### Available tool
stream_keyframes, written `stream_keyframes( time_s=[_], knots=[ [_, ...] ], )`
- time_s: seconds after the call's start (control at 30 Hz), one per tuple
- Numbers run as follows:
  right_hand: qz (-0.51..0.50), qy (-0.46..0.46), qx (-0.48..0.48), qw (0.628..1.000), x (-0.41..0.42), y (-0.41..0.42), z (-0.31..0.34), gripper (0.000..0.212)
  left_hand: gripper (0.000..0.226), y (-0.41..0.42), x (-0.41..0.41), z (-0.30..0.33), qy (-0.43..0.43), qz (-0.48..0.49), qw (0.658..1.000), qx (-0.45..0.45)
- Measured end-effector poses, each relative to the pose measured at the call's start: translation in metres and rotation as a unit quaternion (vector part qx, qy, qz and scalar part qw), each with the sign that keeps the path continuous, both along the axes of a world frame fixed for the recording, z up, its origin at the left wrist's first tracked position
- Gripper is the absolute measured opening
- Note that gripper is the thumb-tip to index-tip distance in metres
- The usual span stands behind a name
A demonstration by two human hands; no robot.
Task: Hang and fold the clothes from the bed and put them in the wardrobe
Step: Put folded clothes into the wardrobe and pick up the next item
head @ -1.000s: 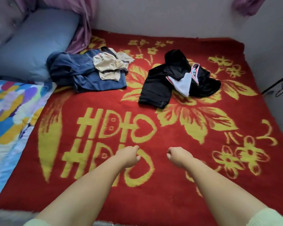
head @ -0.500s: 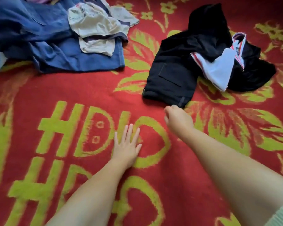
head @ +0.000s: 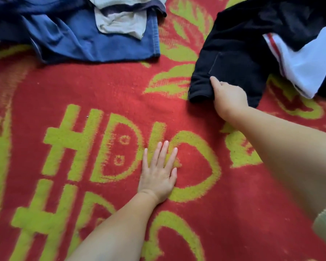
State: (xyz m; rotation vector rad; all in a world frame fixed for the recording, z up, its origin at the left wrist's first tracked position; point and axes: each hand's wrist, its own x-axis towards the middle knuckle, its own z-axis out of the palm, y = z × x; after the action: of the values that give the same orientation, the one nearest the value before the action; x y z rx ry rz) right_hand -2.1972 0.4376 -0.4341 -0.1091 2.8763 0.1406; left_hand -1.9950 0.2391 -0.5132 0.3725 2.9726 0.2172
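Note:
A black garment lies crumpled at the upper right of the red blanket. My right hand grips its near hem, thumb on top and fingers curled under the edge. A white piece with red stripes lies on the black heap. At the upper left lies a blue garment with a cream one on top. My left hand rests flat on the blanket, fingers straight, well short of the clothes.
The red blanket with yellow letters and flowers covers the whole bed in view. A wide stretch of bare blanket lies between the two heaps and in front of them.
I have leaned closer over the bed. My right hand moved forward from the bare blanket onto the black garment's hem and took hold of it. My left hand stays flat on the blanket.

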Motion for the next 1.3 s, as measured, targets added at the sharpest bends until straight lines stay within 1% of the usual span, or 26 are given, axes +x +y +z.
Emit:
stream_keyframes(
  time_s=[0.13, 0.27, 0.43, 0.53, 0.6, 0.67, 0.73, 0.8, 0.83, 0.87, 0.9, 0.93, 1.0, 1.03, 1.07, 1.1, 1.17, 1.2, 1.27, 1.3],
  knots=[
    [0.032, -0.011, 0.004, 0.999, 0.009, 0.000, 0.007, 0.062, 0.060, -0.001, -0.001, -0.001, 0.005, -0.007, 1.000, -0.008],
    [0.057, -0.025, 0.002, 0.998, 0.049, 0.000, 0.015, 0.052, 0.060, 0.000, -0.005, 0.001, -0.001, -0.006, 1.000, -0.014],
    [0.064, -0.107, 0.010, 0.992, 0.123, -0.008, 0.028, 0.054, 0.060, -0.003, -0.007, 0.020, -0.109, -0.012, 0.994, -0.011],
    [0.080, -0.166, 0.000, 0.983, 0.178, -0.022, 0.043, 0.053, 0.064, -0.012, -0.012, 0.045, -0.188, -0.033, 0.981, 0.035],
    [0.074, -0.202, -0.038, 0.976, 0.213, -0.034, 0.051, 0.047, 0.062, -0.020, -0.005, 0.066, -0.267, -0.022, 0.956, 0.121],
    [0.054, -0.230, -0.089, 0.968, 0.248, -0.048, 0.060, 0.040, 0.054, -0.033, 0.022, 0.088, -0.341, 0.003, 0.915, 0.216],
    [0.026, -0.248, -0.135, 0.959, 0.279, -0.060, 0.074, 0.036, 0.041, -0.049, 0.064, 0.107, -0.392, 0.083, 0.873, 0.277],
    [-0.007, -0.249, -0.184, 0.951, 0.302, -0.071, 0.085, 0.030, 0.022, -0.058, 0.101, 0.114, -0.437, 0.183, 0.816, 0.331],
    [-0.025, -0.244, -0.211, 0.946, 0.311, -0.077, 0.094, 0.028, 0.020, -0.060, 0.115, 0.123, -0.448, 0.219, 0.785, 0.368],
    [-0.038, -0.234, -0.240, 0.941, 0.319, -0.084, 0.106, 0.027, 0.022, -0.061, 0.127, 0.134, -0.448, 0.245, 0.760, 0.402],
    [-0.052, -0.225, -0.264, 0.936, 0.321, -0.091, 0.116, 0.025, 0.027, -0.059, 0.133, 0.143, -0.438, 0.260, 0.739, 0.440],
    [-0.063, -0.210, -0.288, 0.932, 0.324, -0.098, 0.127, 0.024, 0.031, -0.057, 0.139, 0.157, -0.419, 0.263, 0.731, 0.470],
    [-0.104, -0.179, -0.342, 0.917, 0.326, -0.109, 0.151, 0.026, 0.037, -0.054, 0.144, 0.191, -0.375, 0.256, 0.733, 0.506],
    [-0.135, -0.173, -0.370, 0.903, 0.324, -0.113, 0.162, 0.029, 0.049, -0.053, 0.143, 0.205, -0.356, 0.248, 0.737, 0.519],
    [-0.161, -0.169, -0.400, 0.886, 0.322, -0.116, 0.173, 0.032, 0.066, -0.054, 0.144, 0.219, -0.341, 0.236, 0.743, 0.525],
    [-0.178, -0.164, -0.425, 0.872, 0.321, -0.119, 0.188, 0.036, 0.079, -0.056, 0.145, 0.236, -0.321, 0.215, 0.753, 0.533],
    [-0.192, -0.129, -0.471, 0.851, 0.316, -0.123, 0.219, 0.045, 0.094, -0.060, 0.147, 0.265, -0.288, 0.161, 0.781, 0.531],
    [-0.196, -0.111, -0.494, 0.839, 0.313, -0.124, 0.236, 0.047, 0.103, -0.060, 0.147, 0.276, -0.273, 0.140, 0.801, 0.515],
    [-0.198, -0.097, -0.520, 0.825, 0.309, -0.126, 0.269, 0.047, 0.116, -0.055, 0.148, 0.297, -0.240, 0.126, 0.831, 0.486],
    [-0.193, -0.094, -0.524, 0.824, 0.308, -0.126, 0.284, 0.045, 0.118, -0.053, 0.149, 0.307, -0.219, 0.133, 0.839, 0.480]
  ],
)
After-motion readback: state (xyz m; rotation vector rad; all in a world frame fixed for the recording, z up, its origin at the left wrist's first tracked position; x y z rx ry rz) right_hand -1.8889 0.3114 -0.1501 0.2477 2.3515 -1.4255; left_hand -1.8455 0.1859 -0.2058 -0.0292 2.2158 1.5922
